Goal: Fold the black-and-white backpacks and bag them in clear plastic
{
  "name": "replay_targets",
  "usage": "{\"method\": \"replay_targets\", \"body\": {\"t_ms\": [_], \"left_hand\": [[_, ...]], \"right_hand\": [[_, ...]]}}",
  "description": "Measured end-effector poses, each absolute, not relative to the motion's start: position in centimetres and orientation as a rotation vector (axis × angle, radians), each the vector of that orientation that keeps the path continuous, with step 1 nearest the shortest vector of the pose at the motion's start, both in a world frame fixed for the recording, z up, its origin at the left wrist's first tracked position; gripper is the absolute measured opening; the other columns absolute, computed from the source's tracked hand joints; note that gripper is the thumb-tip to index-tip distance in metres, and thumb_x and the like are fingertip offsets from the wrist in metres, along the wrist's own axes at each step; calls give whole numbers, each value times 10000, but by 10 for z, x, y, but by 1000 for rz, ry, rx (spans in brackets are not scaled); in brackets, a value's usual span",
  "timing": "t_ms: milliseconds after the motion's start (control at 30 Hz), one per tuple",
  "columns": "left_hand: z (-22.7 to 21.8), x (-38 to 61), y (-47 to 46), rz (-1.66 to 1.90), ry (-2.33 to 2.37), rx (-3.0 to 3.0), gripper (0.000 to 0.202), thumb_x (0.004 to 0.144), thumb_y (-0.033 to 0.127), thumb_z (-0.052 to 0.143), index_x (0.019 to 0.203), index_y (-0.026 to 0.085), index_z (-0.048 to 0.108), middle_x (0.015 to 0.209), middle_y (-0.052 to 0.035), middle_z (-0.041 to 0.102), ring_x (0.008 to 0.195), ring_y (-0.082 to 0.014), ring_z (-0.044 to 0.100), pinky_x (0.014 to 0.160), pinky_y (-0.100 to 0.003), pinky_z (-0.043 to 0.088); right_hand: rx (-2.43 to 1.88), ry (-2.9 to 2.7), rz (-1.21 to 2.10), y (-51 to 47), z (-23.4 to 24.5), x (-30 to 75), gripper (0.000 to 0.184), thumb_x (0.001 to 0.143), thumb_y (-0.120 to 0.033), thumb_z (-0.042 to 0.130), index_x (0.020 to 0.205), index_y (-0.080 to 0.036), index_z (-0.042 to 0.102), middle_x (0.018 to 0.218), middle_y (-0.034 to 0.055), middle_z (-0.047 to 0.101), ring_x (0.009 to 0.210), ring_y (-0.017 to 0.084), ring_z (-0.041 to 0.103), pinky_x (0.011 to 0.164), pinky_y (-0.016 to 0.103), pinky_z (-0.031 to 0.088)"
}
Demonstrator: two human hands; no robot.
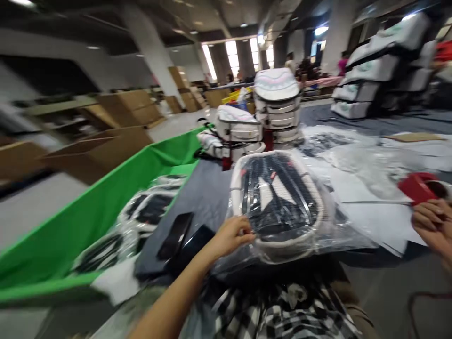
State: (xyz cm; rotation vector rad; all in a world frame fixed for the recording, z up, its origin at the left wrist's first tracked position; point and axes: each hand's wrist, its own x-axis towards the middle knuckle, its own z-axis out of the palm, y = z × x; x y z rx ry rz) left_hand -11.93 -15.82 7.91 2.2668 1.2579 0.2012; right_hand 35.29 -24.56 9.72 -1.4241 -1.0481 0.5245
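Grey cloth (201, 197) covers the warehouse table (356, 256); left hand (231, 238) grips plastic wrap (282, 254), right hand (432, 226) curled, grip unclear.

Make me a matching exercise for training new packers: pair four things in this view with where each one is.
Things:
1. left hand
2. plastic-wrapped padded pack
3. green-lined bin
4. red object

Places:
A. lying on a grey sheet
B. at the near edge of the pack's wrap
C. just above the right hand
D. at far left, holding wrapped black-and-white items

Pairs: 1-B, 2-A, 3-D, 4-C
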Motion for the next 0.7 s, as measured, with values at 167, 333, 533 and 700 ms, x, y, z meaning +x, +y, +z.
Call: {"method": "replay_targets", "body": {"t_ms": [167,333,533,700], "left_hand": [[80,-118,-150,175,1274,2298,136,826,314,738,760,199,708,824,-2,617,873,-187,567,783,-288,374],[80,-116,-151,137,1269,2332,96,830,301,749,786,216,742,842,-3,636,880,-196,575,729,-290,349],[78,-117,-149,163,1264,2319,144,835,339,759,757,220,733,845,0,645,898,-206,588,720,-299,334],[79,-120,-150,154,1235,2322,167,852,345,751,754,214,718,857,5,654,918,-201,591,741,-303,334]], "right_hand": [[-1213,-1728,900,-202,123,217,417,844,-634,643,707,-260,524,604,10,464,523,166,421,476,319,346],[-867,-2903,651,-156,120,95,167,938,-340,551,830,-223,603,756,10,632,667,152,560,609,262,342],[-1377,-2899,605,-99,116,85,385,698,-386,826,889,-219,536,654,-32,578,642,178,562,565,244,310],[-1331,-2759,597,-123,129,102,283,868,-440,625,752,-212,506,672,6,611,635,171,564,580,257,333]]}}
